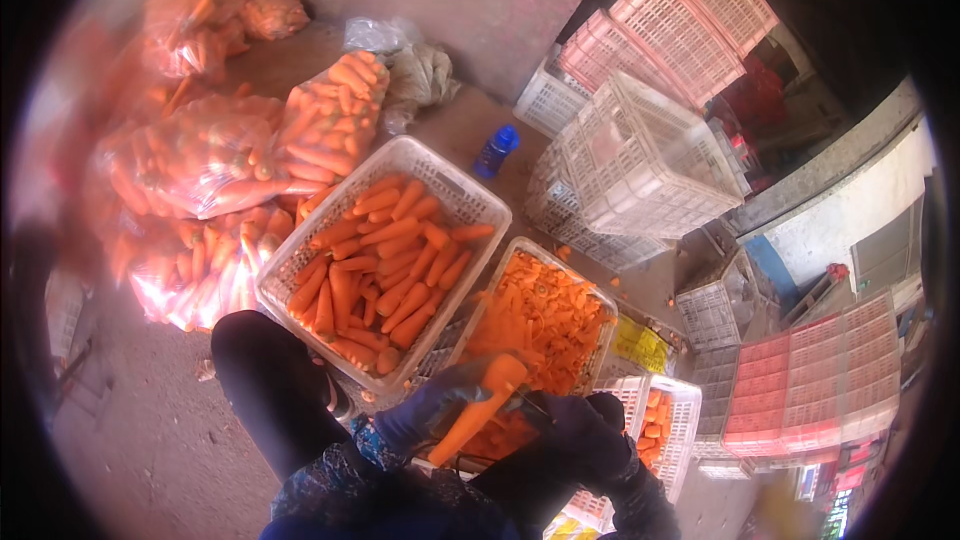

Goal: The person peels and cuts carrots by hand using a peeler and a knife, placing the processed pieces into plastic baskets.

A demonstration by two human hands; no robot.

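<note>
A large carrot (480, 409) is held in my left hand (431, 405), which wears a dark glove. My right hand (574, 431), dark-gloved too, is closed on a thin tool beside the carrot's thick end; the dimness hides what kind it is. Beneath both hands stands a crate of carrot peelings (607, 307). Left of it, a white plastic crate (491, 210) holds many whole carrots (397, 255). Near my right forearm is a white crate (686, 405) with cut carrot pieces (654, 424).
Clear plastic bags of carrots (330, 112) lie at the left. A blue bottle (495, 152) stands beyond the carrot crate. Empty white crates (637, 165) and pink crates (667, 22) are stacked at upper right, with red crates (810, 382) at far right.
</note>
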